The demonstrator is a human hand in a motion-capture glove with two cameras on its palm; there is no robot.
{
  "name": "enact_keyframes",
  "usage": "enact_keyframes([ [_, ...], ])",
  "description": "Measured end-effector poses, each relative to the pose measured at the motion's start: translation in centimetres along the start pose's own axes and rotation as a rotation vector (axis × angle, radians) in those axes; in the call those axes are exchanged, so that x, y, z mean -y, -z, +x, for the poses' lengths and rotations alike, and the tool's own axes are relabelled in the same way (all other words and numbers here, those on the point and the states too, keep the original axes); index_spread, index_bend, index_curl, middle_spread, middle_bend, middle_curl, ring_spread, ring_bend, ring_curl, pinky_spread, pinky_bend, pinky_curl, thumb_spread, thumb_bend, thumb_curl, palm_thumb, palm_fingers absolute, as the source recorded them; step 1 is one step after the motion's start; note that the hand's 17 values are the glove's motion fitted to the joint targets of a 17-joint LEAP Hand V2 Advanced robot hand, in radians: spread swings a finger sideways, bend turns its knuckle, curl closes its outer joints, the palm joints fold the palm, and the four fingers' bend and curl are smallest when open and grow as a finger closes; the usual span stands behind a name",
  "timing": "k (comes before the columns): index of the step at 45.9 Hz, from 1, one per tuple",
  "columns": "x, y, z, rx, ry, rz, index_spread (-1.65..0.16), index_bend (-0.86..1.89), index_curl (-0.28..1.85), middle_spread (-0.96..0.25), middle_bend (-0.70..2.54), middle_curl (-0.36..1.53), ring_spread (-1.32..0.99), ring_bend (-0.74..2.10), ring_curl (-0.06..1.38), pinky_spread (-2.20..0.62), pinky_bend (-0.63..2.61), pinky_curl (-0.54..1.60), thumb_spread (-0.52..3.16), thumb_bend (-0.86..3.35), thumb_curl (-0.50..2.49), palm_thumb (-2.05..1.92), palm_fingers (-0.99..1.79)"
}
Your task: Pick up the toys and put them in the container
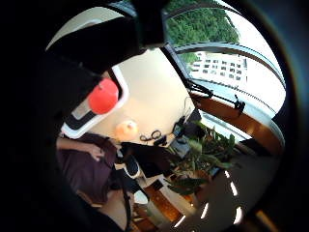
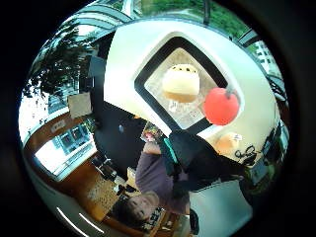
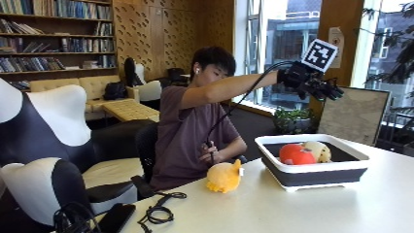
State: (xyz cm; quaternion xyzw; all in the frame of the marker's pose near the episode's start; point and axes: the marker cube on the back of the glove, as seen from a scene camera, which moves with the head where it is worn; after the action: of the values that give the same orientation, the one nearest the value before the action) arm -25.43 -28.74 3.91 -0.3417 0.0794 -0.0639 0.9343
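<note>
- the yellow plush toy (image 3: pixel 224 177) is the one toy not yet put away; it sits on the white table (image 3: pixel 310 208) just beside the container (image 3: pixel 313 171), on the person's side.
- the container, white-rimmed with a dark wall, already holds a red round toy (image 3: pixel 296 154) and a cream-coloured toy (image 3: pixel 317 150), the two touching inside it.
- from the thumb-side palm view the red toy (image 2: pixel 220 106) looks to be over the container's rim area and the cream toy (image 2: pixel 180 84) lies on its floor; the yellow toy (image 2: pixel 226 143) shows outside the rim.
- the gloved right hand (image 3: pixel 309 80) is raised high above the container on an outstretched arm, and it carries nothing i can see; whether its fingers are spread or curled i cannot tell.
- the bare hand rests low near the table edge, behind the yellow toy.
- risk, as i judge it: the hand must come down past the container to reach the yellow toy, and a careless sweep could knock the rim and shove the container along the table.
- the soft, rounded toy could also slip if pinched only by an edge, dropping outside the rim.
- a coil of black cable (image 3: pixel 155 211) lies on the table, apart from the yellow toy.
</note>
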Motion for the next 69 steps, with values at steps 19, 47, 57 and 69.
enact_keyframes([
  [19, -7.4, -1.0, 7.4, -0.037, -0.175, 0.034, -0.22, 0.06, 0.27, 0.06, 0.1, 0.33, 0.04, 0.29, 0.46, 0.07, 1.09, 0.4, 1.23, -0.02, 0.48, 0.06, -0.31],
  [47, -11.5, -31.2, 14.2, 0.038, -0.145, -0.01, -0.24, 0.1, 0.18, 0.04, 0.13, 0.24, 0.06, 0.32, 0.45, 0.07, 1.1, 0.38, 1.27, -0.01, 0.38, 0.09, -0.18],
  [57, -9.5, -40.6, 11.8, 0.155, -0.004, 0.162, -0.25, 0.1, 0.17, 0.05, 0.13, 0.22, 0.05, 0.47, 0.49, 0.02, 1.17, 0.38, 1.28, 0.04, 0.39, 0.18, -0.02],
  [69, -8.2, -38.6, 12.5, 0.31, 0.022, 0.451, -0.31, 0.32, 0.23, -0.16, 0.47, 0.34, -0.26, 0.94, 0.6, -0.25, 1.18, 0.38, 1.13, 0.21, 0.58, 0.58, 1.0],
])
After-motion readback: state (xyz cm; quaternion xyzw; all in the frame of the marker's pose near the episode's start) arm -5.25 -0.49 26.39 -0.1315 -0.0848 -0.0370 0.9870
